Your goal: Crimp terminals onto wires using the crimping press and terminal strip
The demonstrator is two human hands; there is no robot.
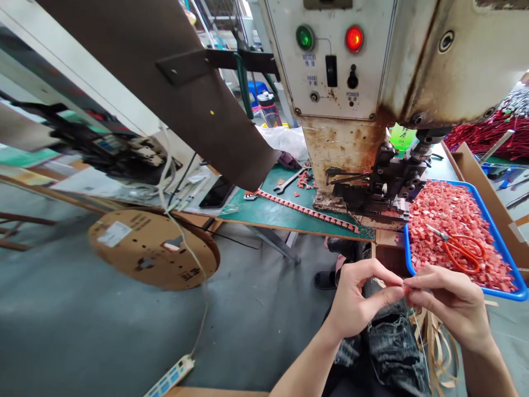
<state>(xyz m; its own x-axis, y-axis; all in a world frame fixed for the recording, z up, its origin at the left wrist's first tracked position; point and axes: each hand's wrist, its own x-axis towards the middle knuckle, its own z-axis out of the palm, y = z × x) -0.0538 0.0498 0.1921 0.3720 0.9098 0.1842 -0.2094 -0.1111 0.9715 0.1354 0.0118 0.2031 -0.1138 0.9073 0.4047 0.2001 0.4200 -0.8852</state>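
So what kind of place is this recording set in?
Most likely a small factory workstation for wire terminal work. A worn bench press machine with motor and power switches, a blue tray heaped with small red parts, and a cardboard reel on the floor suggest it.

I hold both arms out in front of me, bare and bent, low over my lap. My left hand (359, 298) and right hand (448, 300) meet in the middle, fingertips touching. Both hands are curled, thumbs pressed to first fingers in a pinch. My wrists angle in toward each other.
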